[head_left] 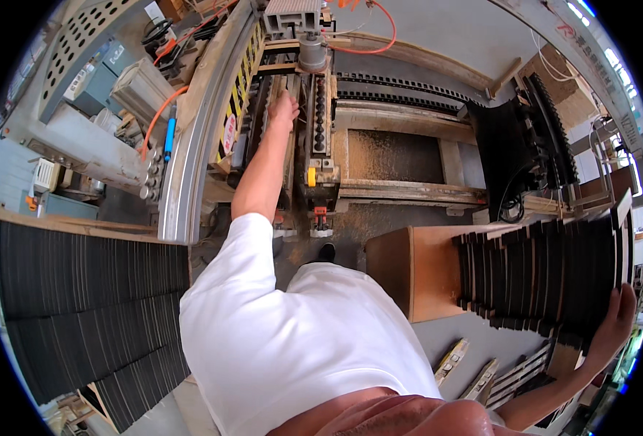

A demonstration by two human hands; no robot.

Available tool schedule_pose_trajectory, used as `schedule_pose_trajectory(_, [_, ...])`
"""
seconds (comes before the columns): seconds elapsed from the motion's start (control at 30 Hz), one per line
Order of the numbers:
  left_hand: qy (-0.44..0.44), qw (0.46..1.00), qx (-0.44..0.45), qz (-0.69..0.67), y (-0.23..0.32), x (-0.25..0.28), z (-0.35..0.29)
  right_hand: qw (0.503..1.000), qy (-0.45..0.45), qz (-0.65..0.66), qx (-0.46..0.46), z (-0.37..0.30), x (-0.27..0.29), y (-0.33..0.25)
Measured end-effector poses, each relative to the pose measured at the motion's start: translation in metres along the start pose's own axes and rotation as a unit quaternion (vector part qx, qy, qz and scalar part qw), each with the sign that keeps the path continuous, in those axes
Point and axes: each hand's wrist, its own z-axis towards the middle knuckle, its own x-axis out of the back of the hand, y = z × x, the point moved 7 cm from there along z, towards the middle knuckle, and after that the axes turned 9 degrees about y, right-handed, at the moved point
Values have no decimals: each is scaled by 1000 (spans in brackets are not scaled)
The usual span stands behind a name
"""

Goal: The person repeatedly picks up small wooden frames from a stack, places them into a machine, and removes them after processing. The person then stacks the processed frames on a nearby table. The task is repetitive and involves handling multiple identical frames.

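My left hand (283, 109) is stretched forward over the long, narrow channel of a machine (320, 116). Its fingers are loosely bent and apart; no held thing shows, though their undersides are hidden. Beside it on the right runs a rail with a row of dark round knobs. Out at the far right, my right hand (617, 309) is against the end of a row of dark boards (539, 269), its fingers stretched along the outermost ones. These boards stand on edge, packed close together, on a brown wooden support (430, 269).
To the left, more dark boards (82, 283) are stacked in tiers. A metal beam (183, 182) and a yellow-black striped guard (238, 94) flank the left arm. Sawdust (387, 160) lies inside the machine frame. Pallet-like slats (517, 374) rest on the floor at lower right.
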Motion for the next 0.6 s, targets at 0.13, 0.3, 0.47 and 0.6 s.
schedule_pose_trajectory(0.13, [17, 998, 34, -41, 10, -29, 50, 991, 48, 100, -69, -28, 4, -80])
schedule_pose_trajectory(0.3, [36, 991, 63, -115, 27, -44, 101, 980, -20, 149, 133, -51, -34, -221])
schedule_pose_trajectory(0.47, [75, 980, 45, -177, 27, -54, 114, 939, -108, 227, 237, -64, -100, -299])
schedule_pose_trajectory(0.6, [68, 975, 62, -202, 9, -33, 97, 903, -149, 310, 256, -76, -172, -334])
